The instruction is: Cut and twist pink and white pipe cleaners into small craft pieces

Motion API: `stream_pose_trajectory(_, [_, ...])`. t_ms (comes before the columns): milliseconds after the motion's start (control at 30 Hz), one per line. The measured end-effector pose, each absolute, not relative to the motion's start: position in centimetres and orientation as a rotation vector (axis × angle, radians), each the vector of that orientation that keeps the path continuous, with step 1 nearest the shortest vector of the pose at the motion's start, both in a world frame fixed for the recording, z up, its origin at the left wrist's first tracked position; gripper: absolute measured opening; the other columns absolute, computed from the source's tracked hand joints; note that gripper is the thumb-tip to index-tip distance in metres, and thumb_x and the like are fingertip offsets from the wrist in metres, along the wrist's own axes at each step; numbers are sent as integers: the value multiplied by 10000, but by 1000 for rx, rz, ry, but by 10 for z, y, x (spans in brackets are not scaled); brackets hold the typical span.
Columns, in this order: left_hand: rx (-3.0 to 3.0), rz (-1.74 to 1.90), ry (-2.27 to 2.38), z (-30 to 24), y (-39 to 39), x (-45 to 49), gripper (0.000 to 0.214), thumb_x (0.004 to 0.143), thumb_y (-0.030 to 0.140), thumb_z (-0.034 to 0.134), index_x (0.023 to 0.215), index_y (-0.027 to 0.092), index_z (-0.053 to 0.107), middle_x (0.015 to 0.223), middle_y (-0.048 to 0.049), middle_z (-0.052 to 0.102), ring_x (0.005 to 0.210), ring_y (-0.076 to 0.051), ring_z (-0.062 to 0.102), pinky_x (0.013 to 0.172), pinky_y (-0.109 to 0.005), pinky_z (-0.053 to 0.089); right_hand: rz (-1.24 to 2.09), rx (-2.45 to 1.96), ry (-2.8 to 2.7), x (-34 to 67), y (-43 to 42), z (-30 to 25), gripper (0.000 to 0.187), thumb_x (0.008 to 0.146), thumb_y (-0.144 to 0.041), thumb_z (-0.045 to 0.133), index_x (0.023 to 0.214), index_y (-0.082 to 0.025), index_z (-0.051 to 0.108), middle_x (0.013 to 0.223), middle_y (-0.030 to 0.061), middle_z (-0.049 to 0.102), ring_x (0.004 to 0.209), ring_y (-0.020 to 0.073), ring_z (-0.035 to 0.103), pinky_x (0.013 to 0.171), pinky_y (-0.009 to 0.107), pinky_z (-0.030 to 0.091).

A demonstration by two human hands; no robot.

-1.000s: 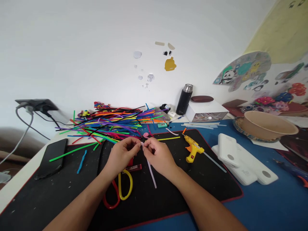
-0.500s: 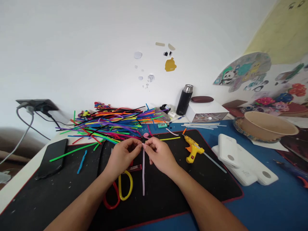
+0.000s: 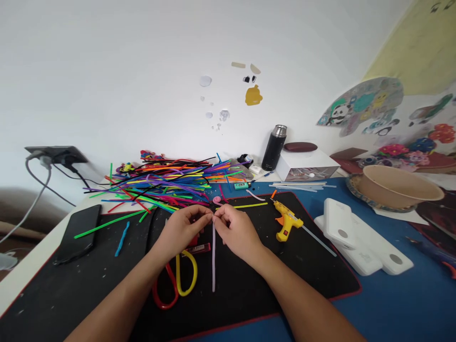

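Note:
A pale purple pipe cleaner (image 3: 213, 261) hangs straight down over the black mat, its top end pinched where both hands meet. My left hand (image 3: 185, 230) is closed, thumb and forefinger pressed on that end. From the other side my right hand (image 3: 237, 228) is closed on the same end, fingertips touching the left ones. Just beyond the fingers lies a small pink coil (image 3: 216, 200). Below my left hand are scissors with red and yellow handles (image 3: 187, 273), their blades mostly hidden. Beside them sits a small red packet (image 3: 199, 248).
Behind the hands spreads a heap of colourful pipe cleaners (image 3: 171, 180). A yellow glue gun (image 3: 288, 221) lies at right, near white power banks (image 3: 356, 237). A black phone (image 3: 78, 232) rests at left. Farther back stand a black thermos (image 3: 274, 148) and a beige bowl (image 3: 399, 187).
The fingers have shifted slightly around the pipe cleaner's top end, the right fingertips now bunched closer. The pipe cleaner still hangs down, and the view has drifted slightly.

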State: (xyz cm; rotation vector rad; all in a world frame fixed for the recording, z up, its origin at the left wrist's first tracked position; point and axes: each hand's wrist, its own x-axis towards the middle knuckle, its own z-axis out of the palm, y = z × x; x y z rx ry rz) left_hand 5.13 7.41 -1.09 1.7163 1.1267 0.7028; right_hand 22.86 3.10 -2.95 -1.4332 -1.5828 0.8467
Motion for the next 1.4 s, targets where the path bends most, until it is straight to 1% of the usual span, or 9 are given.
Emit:
stream_pose_trajectory(167, [1782,745,1029,-12,75,50,314,917,499,643,921,190,698,740,1,647,608,-144,543,561,-241,434,866,-1402,-1580,229,32,-30,80,962,-233,606,882,-230,602,555,-79,555,461,120,523,530,244,352])
stream_pose_trajectory(333, [1840,768,954,-14,77,47,262,970,452,602,924,201,660,748,17,593,622,-141,521,574,-245,430,957,-1318,-1547,229,31,-30,109,988,-269,587,887,-229,593,532,-87,538,432,112,505,513,237,355])
stream_pose_trajectory(433, [1838,772,910,-17,78,46,227,996,424,572,938,211,624,746,28,560,620,-141,512,577,-249,434,1011,-1270,-1517,229,31,-30,116,997,-277,586,892,-228,593,550,-89,543,421,104,505,500,230,360])
stream_pose_trajectory(600, [1895,819,913,-21,77,46,195,1008,361,545,901,213,612,770,17,565,665,-145,515,612,-251,431,1065,-1241,-1509,228,30,-29,120,996,-274,599,887,-224,603,578,-87,557,411,96,509,475,221,366])
stream_pose_trajectory(733, [1793,831,964,-23,76,49,230,988,423,583,930,210,646,709,29,567,609,-143,526,573,-249,434,1067,-1279,-1458,229,31,-30,110,992,-287,603,900,-226,602,567,-93,552,392,94,516,448,212,370])
stream_pose_trajectory(867, [1709,836,1013,-23,78,50,297,927,491,664,969,198,690,741,17,618,609,-139,524,555,-242,422,1125,-1259,-1354,231,34,-32,150,987,-348,608,905,-223,604,558,-96,538,370,94,513,407,207,353])
stream_pose_trajectory(1067, [1696,816,990,-16,78,50,333,880,521,703,913,189,708,714,16,618,620,-142,532,580,-246,443,1195,-1190,-1236,232,36,-32,206,948,-401,645,875,-213,602,512,-104,508,352,92,493,390,202,336])
stream_pose_trajectory(1200, [1659,827,1001,-13,77,50,376,871,554,717,951,187,707,733,12,633,608,-141,537,566,-245,451,1228,-1177,-1239,231,36,-32,225,943,-423,647,874,-217,587,504,-108,506,349,91,479,387,200,325])
stream_pose_trajectory(1400, [1693,796,989,-12,76,51,386,900,572,685,863,188,683,693,18,611,604,-137,535,568,-238,435,1197,-1224,-1310,229,33,-32,194,964,-396,622,897,-219,581,540,-107,518,363,95,497,398,204,341])
